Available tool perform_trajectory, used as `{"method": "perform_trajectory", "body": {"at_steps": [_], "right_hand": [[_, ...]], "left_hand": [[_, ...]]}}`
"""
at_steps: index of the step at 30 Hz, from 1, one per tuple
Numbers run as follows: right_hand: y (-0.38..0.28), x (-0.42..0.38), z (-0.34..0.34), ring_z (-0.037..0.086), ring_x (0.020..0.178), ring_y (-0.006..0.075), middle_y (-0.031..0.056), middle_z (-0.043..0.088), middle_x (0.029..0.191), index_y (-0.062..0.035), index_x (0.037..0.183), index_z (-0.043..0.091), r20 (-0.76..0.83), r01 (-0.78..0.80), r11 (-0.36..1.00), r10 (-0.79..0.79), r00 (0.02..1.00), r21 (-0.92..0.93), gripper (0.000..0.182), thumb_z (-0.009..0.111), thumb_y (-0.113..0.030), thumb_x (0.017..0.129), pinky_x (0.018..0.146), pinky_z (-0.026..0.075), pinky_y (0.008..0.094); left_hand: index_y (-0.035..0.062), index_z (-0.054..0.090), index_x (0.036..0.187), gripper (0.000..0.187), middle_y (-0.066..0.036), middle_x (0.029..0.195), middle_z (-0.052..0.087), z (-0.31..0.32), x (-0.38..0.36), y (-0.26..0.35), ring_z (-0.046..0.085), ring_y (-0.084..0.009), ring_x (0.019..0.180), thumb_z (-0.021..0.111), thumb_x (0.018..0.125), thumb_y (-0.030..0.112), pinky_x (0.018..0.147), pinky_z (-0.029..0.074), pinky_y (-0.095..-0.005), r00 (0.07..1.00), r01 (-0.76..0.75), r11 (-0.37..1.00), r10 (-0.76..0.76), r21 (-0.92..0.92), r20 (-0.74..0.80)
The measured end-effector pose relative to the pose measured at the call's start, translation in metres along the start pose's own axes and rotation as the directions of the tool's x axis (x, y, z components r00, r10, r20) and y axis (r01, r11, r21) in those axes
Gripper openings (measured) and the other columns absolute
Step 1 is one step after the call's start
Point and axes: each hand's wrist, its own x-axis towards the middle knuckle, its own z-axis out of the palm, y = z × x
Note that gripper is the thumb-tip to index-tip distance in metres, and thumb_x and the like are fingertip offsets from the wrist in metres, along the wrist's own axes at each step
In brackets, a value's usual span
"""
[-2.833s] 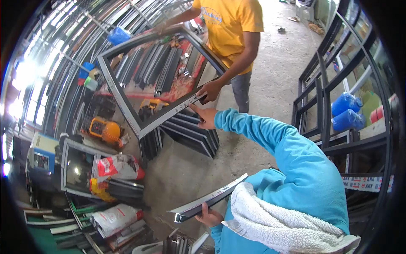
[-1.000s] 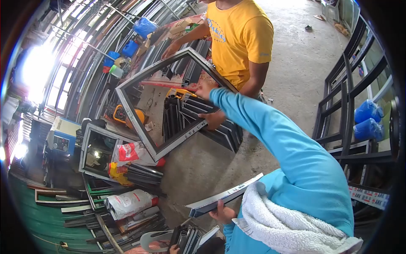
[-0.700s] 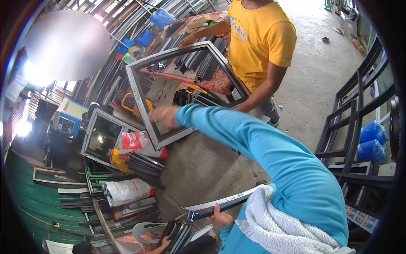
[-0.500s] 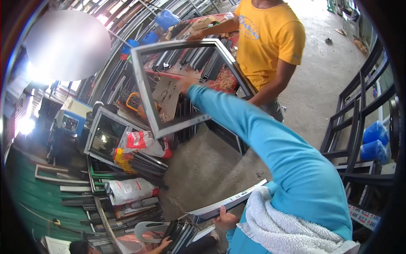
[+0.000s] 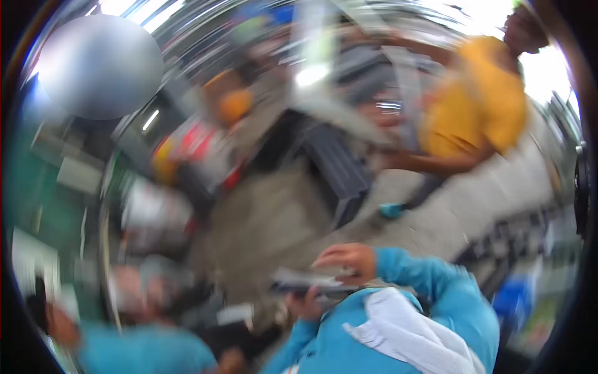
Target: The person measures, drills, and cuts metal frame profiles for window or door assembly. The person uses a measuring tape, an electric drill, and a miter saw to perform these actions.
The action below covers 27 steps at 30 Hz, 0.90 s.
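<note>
1. The left hand [image 5: 305,303] is clamped around a metal bar [image 5: 296,278], thumb against its side; the bar lies at the near middle, crosswise before the wearer's body.
2. The right hand [image 5: 349,258] is half curled beside the bar's right end; blur hides whether it touches, so one cannot tell what it grips.
3. Bare floor [image 5: 268,218] opens beyond the bar; dark profiles [image 5: 336,162] edge it on the far side; a yellow-shirted co-worker [image 5: 476,100] stands far right.

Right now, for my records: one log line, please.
left hand: holding metal strip | right hand: near strip, contact unclear | view: blurred
</note>
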Motion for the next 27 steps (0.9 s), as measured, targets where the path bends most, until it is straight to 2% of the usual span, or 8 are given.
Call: {"method": "perform_trajectory", "body": {"at_steps": [2, 4, 8, 12, 16, 22, 25, 27], "right_hand": [[0.042, -0.035, 0.047, 0.045, 0.12, 0.0365, 0.021, 0.048, 0.127, -0.0031, 0.133, 0.042, -0.065, -0.281, 0.937, 0.3, 0.952, 0.206, 0.074, 0.073, -0.021, 0.068, 0.1, 0.037, 0.0421], [0.057, -0.061, 0.075, 0.049, 0.118, 0.0312, 0.0181, 0.051, 0.125, -0.0025, 0.13, 0.044, 0.056, -0.281, 0.957, 0.277, 0.959, 0.076, 0.073, 0.075, -0.021, 0.067, 0.099, 0.039, 0.0396], [0.078, -0.092, 0.119, 0.057, 0.106, 0.022, 0.012, 0.06, 0.114, -0.0024, 0.126, 0.048, 0.204, -0.465, 0.807, 0.418, 0.885, 0.365, 0.066, 0.076, -0.015, 0.068, 0.092, 0.043, 0.0339], [0.08, -0.047, 0.138, 0.059, 0.102, 0.0242, 0.0129, 0.06, 0.111, -0.0025, 0.123, 0.05, 0.388, -0.397, 0.828, 0.242, 0.889, 0.395, 0.064, 0.076, -0.017, 0.067, 0.089, 0.045, 0.034], [0.091, -0.016, 0.198, 0.056, 0.104, 0.0316, 0.0165, 0.057, 0.114, -0.0038, 0.126, 0.047, 0.627, -0.354, 0.81, -0.022, 0.778, 0.468, 0.069, 0.075, -0.018, 0.064, 0.091, 0.044, 0.0373], [-0.021, 0.079, 0.321, 0.048, 0.117, 0.0379, 0.0206, 0.047, 0.128, -0.004, 0.132, 0.04, 0.736, -0.123, 0.791, -0.485, 0.472, 0.6, 0.074, 0.069, -0.012, 0.064, 0.098, 0.04, 0.0409], [-0.096, 0.103, 0.409, 0.047, 0.12, 0.034, 0.0193, 0.046, 0.129, -0.003, 0.135, 0.036, 0.702, -0.325, 0.622, -0.612, 0.364, 0.712, 0.075, 0.066, -0.006, 0.067, 0.099, 0.038, 0.0384], [-0.174, 0.13, 0.448, 0.047, 0.121, 0.028, 0.0177, 0.046, 0.13, -0.0023, 0.139, 0.03, 0.721, -0.292, 0.662, -0.593, 0.36, 0.69, 0.077, 0.066, -0.003, 0.07, 0.1, 0.038, 0.0365]], "left_hand": [[0.0066, 0.058, 0.1, 0.035, -0.002, 0.094, 0.061, 0.023, -0.002, 0.017, 0.058, -0.0142, 0.086, 0.076, 0.07, 0.004, 0.076, 0.05, -0.0308, 0.996, 0.071, 0.995, -0.067, -0.075, 0.06], [0.006, 0.057, 0.103, 0.041, -0.002, 0.095, 0.061, 0.034, -0.002, 0.023, 0.058, -0.0119, 0.089, 0.079, 0.068, 0.003, 0.079, 0.048, -0.0297, 0.99, -0.006, 1.0, 0.006, -0.001, 0.138], [0.0057, 0.054, 0.107, 0.046, -0.002, 0.097, 0.058, 0.034, -0.022, 0.043, 0.056, -0.0122, 0.093, 0.079, 0.068, 0.004, 0.086, 0.045, -0.0297, 0.967, -0.038, 0.999, 0.045, -0.034, 0.249], [0.0052, 0.048, 0.114, 0.051, -0.005, 0.107, 0.051, -0.018, -0.027, 0.041, 0.051, -0.0148, 0.102, 0.075, 0.071, 0.004, 0.091, 0.041, -0.0305, 0.973, -0.135, 0.989, 0.144, -0.056, 0.181], [0.0055, 0.048, 0.114, 0.052, -0.005, 0.108, 0.049, -0.08, -0.06, 0.082, 0.049, -0.016, 0.105, 0.076, 0.071, 0.01, 0.095, 0.038, -0.0337, 0.971, -0.202, 0.978, 0.206, -0.044, 0.121], [0.0024, 0.046, 0.117, 0.056, -0.01, 0.114, 0.049, -0.193, -0.158, 0.105, 0.048, -0.0239, 0.112, 0.074, 0.071, 0.02, 0.101, 0.035, -0.0397, 0.907, -0.418, 0.906, 0.413, -0.071, -0.081], [-0.0006, 0.043, 0.124, 0.066, -0.012, 0.116, 0.052, -0.255, -0.221, 0.115, 0.051, -0.0222, 0.109, 0.071, 0.07, 0.025, 0.098, 0.038, -0.0364, 0.834, -0.443, 0.896, 0.409, -0.008, -0.369], [-0.0017, 0.042, 0.127, 0.065, -0.012, 0.119, 0.052, -0.304, -0.256, 0.121, 0.051, -0.0205, 0.108, 0.069, 0.075, 0.024, 0.097, 0.039, -0.0355, 0.72, -0.526, 0.85, 0.466, 0.033, -0.515]]}}
